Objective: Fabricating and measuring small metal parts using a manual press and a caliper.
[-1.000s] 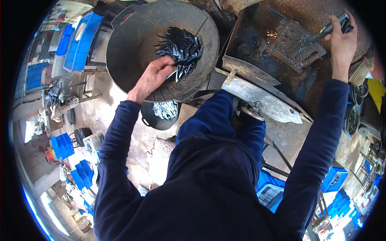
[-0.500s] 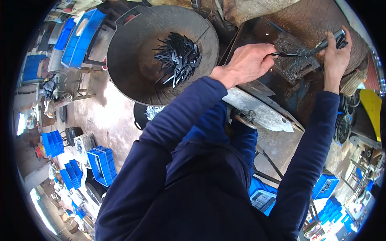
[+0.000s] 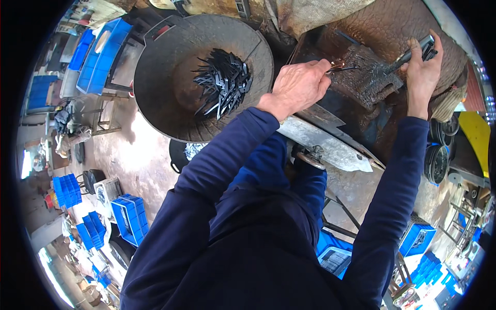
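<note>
My left hand [image 3: 299, 87] is closed in a pinch on one end of a slim dark metal piece [image 3: 350, 68]. Small orange sparks [image 3: 338, 65] show beside its fingertips. My right hand [image 3: 424, 67] is wrapped round a grey tube-shaped handle [image 3: 408, 58] with a black part at its upper end. The handle's lower end reaches a rough, crusted metal block [image 3: 364, 80], near the slim piece's far end. Whether they touch, I cannot tell. To the left, a heap of dark slim metal pieces [image 3: 223, 82] lies in a wide round pan [image 3: 165, 72].
A bare metal plate [image 3: 330, 144] with a jagged edge juts out just below my hands. Under the pan stands a black bucket [image 3: 177, 155] of shiny bits. Blue crates [image 3: 129, 217] are on the floor at left, and black round reels [image 3: 436, 163] sit at right.
Sparks have appeared by my left fingertips. Both hands have shifted slightly left in the picture, the left a little down, and the whole view has moved a bit as well.
</note>
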Motion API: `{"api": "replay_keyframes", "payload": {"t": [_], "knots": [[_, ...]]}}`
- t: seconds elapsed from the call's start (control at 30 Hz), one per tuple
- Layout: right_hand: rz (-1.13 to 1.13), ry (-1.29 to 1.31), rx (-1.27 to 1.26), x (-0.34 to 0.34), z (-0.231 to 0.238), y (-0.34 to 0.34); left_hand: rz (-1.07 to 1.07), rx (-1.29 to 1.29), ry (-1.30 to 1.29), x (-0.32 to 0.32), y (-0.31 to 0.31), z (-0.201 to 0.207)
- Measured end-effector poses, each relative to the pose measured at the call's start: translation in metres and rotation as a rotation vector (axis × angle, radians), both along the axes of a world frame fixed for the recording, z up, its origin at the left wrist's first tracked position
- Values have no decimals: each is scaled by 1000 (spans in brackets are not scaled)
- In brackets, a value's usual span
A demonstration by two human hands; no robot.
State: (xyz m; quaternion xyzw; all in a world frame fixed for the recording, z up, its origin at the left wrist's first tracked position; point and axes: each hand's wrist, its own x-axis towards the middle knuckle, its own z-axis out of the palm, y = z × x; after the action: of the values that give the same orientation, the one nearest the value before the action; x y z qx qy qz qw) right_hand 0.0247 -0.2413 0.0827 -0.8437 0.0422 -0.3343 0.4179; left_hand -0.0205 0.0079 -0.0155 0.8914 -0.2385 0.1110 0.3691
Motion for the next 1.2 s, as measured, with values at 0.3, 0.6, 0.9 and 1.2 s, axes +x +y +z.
{"api": "replay_keyframes", "payload": {"t": [0.3,0.6,0.9,1.2], "knots": [[-41,59,-21,-4,2,0,-6,127,25,-2,-7,5],[-9,17,69,-1,1,2,62,67,2,-1,-12,1],[12,22,199,-4,8,20,48,85,-2,-2,-7,2],[0,23,183,-2,8,17,34,121,1,-2,-10,2]]}}
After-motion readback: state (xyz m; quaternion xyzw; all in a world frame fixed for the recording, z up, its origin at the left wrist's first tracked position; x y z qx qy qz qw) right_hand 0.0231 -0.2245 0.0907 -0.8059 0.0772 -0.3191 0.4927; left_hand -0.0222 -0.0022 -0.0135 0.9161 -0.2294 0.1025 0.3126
